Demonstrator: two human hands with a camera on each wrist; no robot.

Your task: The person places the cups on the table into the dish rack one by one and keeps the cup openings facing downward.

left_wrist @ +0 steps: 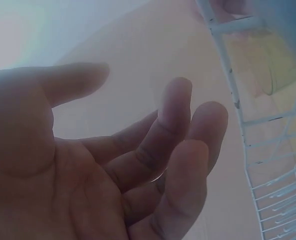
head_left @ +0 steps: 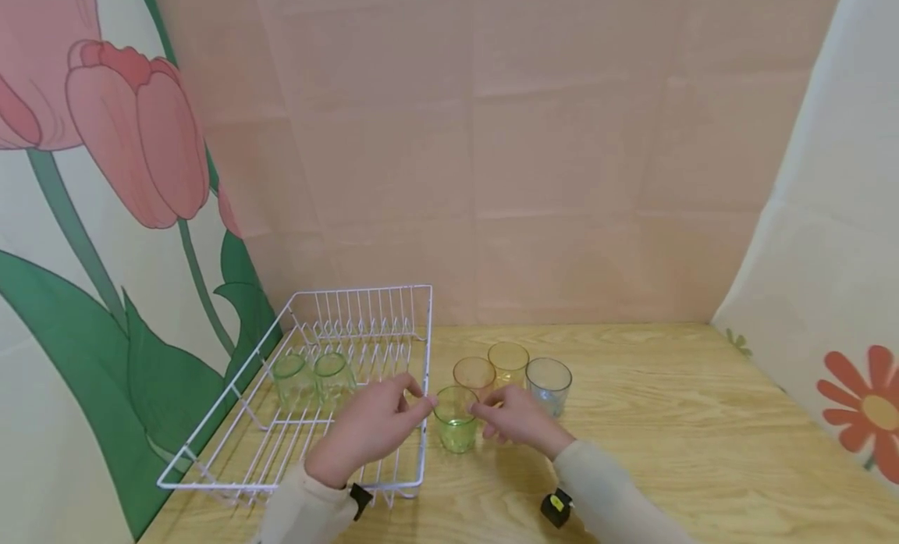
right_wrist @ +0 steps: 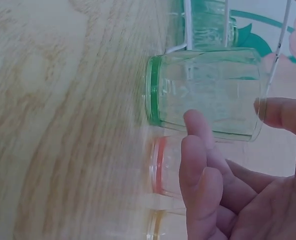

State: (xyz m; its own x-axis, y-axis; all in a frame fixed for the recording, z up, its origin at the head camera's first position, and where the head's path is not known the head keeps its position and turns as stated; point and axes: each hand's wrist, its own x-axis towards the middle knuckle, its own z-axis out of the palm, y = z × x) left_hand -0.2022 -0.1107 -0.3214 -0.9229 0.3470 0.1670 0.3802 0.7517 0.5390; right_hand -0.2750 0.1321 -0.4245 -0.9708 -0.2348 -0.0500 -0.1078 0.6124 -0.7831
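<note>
A clear green glass (head_left: 456, 431) stands upright on the table just right of the wire rack. My right hand (head_left: 523, 419) is at its right side: in the right wrist view the thumb overlaps the rim of the green glass (right_wrist: 212, 92), and the loosely bent fingers lie beside its wall. Whether they press on it is hard to tell. My left hand (head_left: 375, 427) hovers over the rack's right edge, thumb near the glass's left rim. In the left wrist view that hand (left_wrist: 123, 155) has relaxed, spread fingers with nothing between them.
The white wire dish rack (head_left: 424, 419) fills the table's left side, holding two green glasses (head_left: 293, 384) inside. Behind my right hand stand an orange glass (head_left: 472, 368), a yellow glass (head_left: 509, 360) and a bluish glass (head_left: 550, 380). A tulip-print cloth (head_left: 133, 130) hangs left.
</note>
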